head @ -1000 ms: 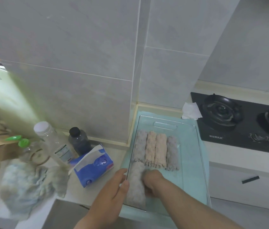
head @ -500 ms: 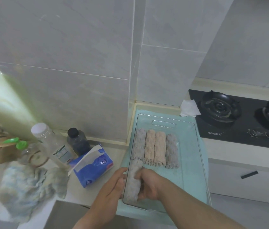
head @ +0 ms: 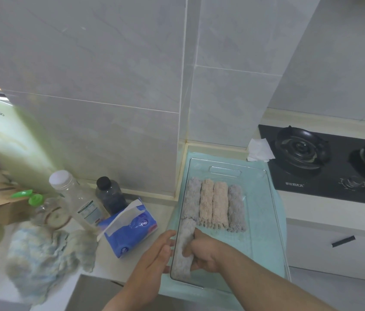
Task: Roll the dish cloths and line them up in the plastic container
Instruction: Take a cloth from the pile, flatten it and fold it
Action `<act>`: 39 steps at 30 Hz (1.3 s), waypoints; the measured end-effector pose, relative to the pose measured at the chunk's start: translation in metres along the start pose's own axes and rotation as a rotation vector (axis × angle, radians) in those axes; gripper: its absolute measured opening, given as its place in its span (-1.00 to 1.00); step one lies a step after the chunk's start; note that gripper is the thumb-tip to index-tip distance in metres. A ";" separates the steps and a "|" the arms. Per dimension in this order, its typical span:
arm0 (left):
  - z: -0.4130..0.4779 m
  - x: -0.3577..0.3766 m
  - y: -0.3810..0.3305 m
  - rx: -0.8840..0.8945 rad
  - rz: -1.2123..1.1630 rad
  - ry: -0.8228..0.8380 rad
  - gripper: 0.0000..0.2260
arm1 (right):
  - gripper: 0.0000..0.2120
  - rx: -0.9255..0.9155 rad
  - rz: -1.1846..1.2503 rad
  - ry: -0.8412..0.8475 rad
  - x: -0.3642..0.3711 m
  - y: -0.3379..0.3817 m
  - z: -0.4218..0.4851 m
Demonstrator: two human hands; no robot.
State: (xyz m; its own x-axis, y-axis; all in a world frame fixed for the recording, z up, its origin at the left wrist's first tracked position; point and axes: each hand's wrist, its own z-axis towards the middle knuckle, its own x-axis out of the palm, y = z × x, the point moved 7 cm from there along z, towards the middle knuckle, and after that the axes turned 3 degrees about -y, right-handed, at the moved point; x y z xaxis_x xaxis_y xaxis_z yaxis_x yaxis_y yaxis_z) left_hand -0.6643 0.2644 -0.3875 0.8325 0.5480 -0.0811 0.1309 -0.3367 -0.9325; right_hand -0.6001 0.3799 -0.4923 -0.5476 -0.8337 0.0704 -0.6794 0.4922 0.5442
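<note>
Grey and fluffy, the rolled dish cloth (head: 185, 250) lies lengthwise in the near left corner of the clear plastic container (head: 274, 212), along its left wall, and the right grip (head: 201, 252) has its fingers curled around the roll from the right side. The roll's far end meets the near end of the leftmost cloth in a row of four rolls (head: 214, 204), grey, beige, beige and grey, lined up side by side in the far half of the container. The left grip (head: 152, 263) holds nothing; its loosely extended fingers rest against the outside of the container's left wall. A teal mat (head: 281, 250) lies under the container on the desk (head: 161, 212). To the left sit a blue tissue pack (head: 130, 227), a dark bottle (head: 109, 196), a clear bottle (head: 78, 200) and a crumpled pale cloth (head: 42, 259). To the far right is a black gas hob (head: 325, 162).
</note>
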 end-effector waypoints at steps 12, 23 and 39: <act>0.008 -0.006 0.004 -0.016 0.086 0.006 -0.71 | -0.48 0.017 -0.111 -0.159 -0.025 0.005 -0.032; 0.026 -0.030 -0.054 0.106 0.084 -0.150 -0.81 | -0.54 -0.244 -0.354 -0.275 -0.057 0.070 -0.088; -0.048 -0.010 -0.146 0.323 0.259 -0.465 -0.86 | -0.67 -0.886 -0.383 -0.205 -0.093 0.144 -0.232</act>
State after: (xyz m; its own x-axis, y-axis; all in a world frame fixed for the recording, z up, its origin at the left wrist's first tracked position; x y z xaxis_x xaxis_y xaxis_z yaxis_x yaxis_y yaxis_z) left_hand -0.6657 0.2714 -0.2341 0.4845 0.7801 -0.3959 -0.2742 -0.2943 -0.9155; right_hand -0.5334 0.4706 -0.2269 -0.4980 -0.7970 -0.3416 -0.2624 -0.2370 0.9354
